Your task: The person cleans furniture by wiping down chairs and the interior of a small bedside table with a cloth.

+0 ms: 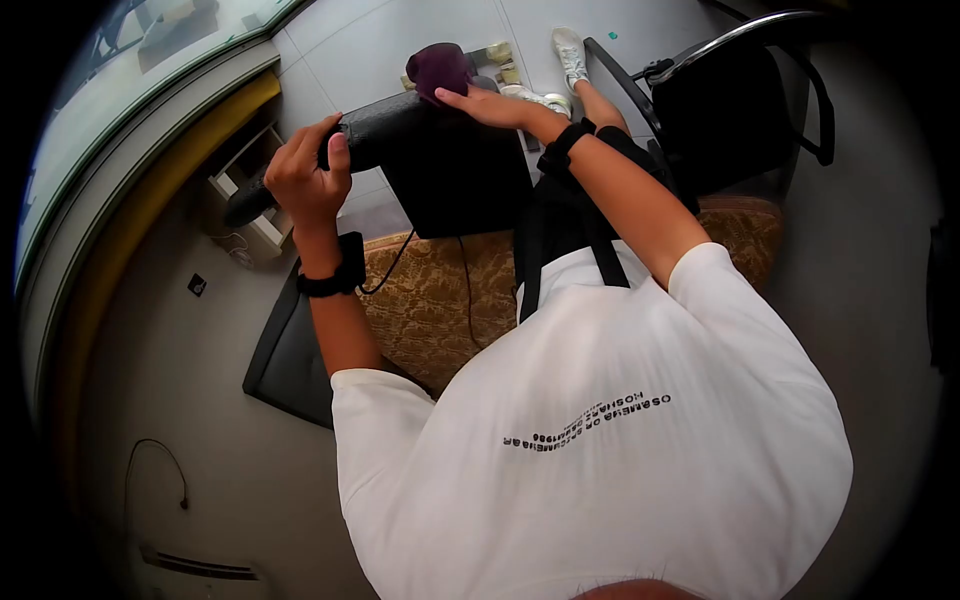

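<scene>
My left hand (312, 175) is closed on a long black object (385, 125) with a rounded, textured surface, its thumb showing on the near side. What kind of object it is I cannot make out. A flat black panel (455, 185) lies below its right part. At the object's right end, my right hand (490, 107) holds a bunched purple cloth (440, 70) against it. The cloth hides most of those fingers, while the thumb lies along its lower edge. Both wrists wear black bands.
My lap is beside a brown patterned seat (430, 285) with dark cables over it. A black chair with a metal frame (715, 120) stands at right. A window (150, 90) and a white drawer unit (245, 185) are at left. White shoes (570, 60) rest on the tiled floor.
</scene>
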{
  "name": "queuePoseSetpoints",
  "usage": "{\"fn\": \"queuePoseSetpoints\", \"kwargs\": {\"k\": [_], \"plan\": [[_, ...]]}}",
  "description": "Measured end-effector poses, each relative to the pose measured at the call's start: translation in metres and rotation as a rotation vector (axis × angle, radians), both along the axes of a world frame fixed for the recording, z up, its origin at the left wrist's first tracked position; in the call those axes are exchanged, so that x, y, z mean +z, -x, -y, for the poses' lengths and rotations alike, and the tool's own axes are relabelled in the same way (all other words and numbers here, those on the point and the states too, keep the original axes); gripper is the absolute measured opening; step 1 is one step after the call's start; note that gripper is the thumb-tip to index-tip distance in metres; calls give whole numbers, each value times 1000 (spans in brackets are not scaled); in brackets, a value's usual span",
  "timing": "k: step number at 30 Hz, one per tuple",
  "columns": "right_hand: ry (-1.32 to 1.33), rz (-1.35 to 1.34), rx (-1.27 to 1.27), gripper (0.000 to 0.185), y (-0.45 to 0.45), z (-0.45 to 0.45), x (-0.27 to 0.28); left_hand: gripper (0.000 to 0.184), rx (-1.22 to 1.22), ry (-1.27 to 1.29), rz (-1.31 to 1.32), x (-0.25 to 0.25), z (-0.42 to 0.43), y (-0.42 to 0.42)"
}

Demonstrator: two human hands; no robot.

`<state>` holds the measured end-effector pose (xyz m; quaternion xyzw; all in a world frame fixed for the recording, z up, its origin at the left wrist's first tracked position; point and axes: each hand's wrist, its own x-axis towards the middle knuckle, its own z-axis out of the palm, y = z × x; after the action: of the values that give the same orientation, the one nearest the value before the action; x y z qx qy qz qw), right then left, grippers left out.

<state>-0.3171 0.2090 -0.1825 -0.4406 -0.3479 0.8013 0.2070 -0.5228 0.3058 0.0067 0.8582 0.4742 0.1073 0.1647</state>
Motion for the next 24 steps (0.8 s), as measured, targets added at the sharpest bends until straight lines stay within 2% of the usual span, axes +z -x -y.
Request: {"fn": "queuePoseSetpoints", "kwargs": {"k": [1, 3, 4, 5, 7, 8, 10, 11, 13, 16, 20, 22, 23, 24], "plan": [[2, 86, -108, 92, 4, 3, -1, 27, 5, -4, -14, -5, 2, 3], [107, 172, -164, 91, 1, 0, -13, 30, 44, -209, 98, -18, 4, 6], [106, 167, -164, 91, 3, -1, -36, 34, 52, -267, 103, -21, 6, 4], [165, 168, -204, 89, 8, 1, -69, 34, 50, -267, 101, -21, 8, 2], [222, 166, -244, 88, 13, -6, -76, 42, 91, -250, 49, -17, 12, 1], [188, 125, -179, 85, 14, -9, -79, 42, 101, -257, 49, -18, 13, 2], [125, 91, -21, 81, 15, -21, -63, 41, 95, -272, 52, -20, 12, 2], [71, 142, -125, 76, 30, -20, -55, 41, 91, -285, 57, -21, 11, 1], [9, -89, -269, 69, 24, -31, 16, 40, 86, -291, 61, -22, 9, 0], [17, -174, -386, 64, 19, -15, 51, 38, 91, -281, 68, -23, 13, 0], [-106, 5, -309, 65, 10, 17, -10, 35, 96, -284, 93, -23, 9, 0], [103, 129, -176, 59, 16, 37, -81, 35, 98, -296, 94, -25, 8, 0], [103, 131, -172, 59, 18, 55, -120, 35, 93, -286, 88, -24, 8, -1], [-3, 286, -56, 56, 22, 72, -158, 34, 86, -277, 81, -22, 7, -1]]}}
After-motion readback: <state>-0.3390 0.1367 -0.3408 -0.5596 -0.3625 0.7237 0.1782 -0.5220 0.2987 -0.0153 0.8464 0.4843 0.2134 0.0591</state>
